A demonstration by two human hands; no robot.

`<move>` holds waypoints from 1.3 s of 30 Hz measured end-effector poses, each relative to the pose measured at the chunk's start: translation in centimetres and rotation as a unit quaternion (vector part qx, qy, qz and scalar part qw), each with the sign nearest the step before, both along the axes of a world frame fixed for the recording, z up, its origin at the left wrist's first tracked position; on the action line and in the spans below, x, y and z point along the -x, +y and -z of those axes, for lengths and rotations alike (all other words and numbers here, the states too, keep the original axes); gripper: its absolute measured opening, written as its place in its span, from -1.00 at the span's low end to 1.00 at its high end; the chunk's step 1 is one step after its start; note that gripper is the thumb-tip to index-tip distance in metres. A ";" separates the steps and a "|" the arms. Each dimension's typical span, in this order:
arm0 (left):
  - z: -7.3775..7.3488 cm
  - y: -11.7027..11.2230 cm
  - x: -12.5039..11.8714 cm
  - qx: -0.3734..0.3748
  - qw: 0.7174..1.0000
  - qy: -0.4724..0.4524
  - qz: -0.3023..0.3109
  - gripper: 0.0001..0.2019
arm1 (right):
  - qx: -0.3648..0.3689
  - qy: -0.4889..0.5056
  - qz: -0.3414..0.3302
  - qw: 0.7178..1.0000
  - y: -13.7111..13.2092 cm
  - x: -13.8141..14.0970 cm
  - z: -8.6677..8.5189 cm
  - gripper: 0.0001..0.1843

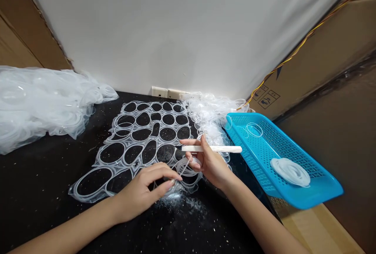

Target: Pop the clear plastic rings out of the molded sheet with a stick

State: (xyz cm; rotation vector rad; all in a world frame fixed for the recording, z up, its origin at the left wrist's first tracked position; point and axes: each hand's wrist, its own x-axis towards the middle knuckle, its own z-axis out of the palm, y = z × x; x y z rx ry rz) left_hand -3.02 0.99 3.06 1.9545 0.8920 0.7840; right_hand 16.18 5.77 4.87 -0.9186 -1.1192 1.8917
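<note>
Black speckled worktop (44, 207): a clear plastic web with oval cut-outs (127, 138) lies flat at centre. The left hand (141, 193) rests near its edge, thumb and fingertips (172, 181) closed at a thin clear plastic strand (185, 166). Whether they pinch it I cannot tell. The right hand (210, 161) grasps a cream-white rod (219, 149) just above the web's right side.

Judgement: the strand is being worked loose from the web; this calls for keeping it clear of the rod.

To the right, a blue mesh tray (315, 197) holds clear rings (254, 130) and a coil (290, 172) — loose clear plastic heaps (38, 105) lie far left.
</note>
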 end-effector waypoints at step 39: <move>-0.3 0.2 1.9 -0.310 0.946 0.096 0.003 -0.65 | -0.100 -0.552 0.156 0.813 -1.2 -23.9 -4.5 -0.46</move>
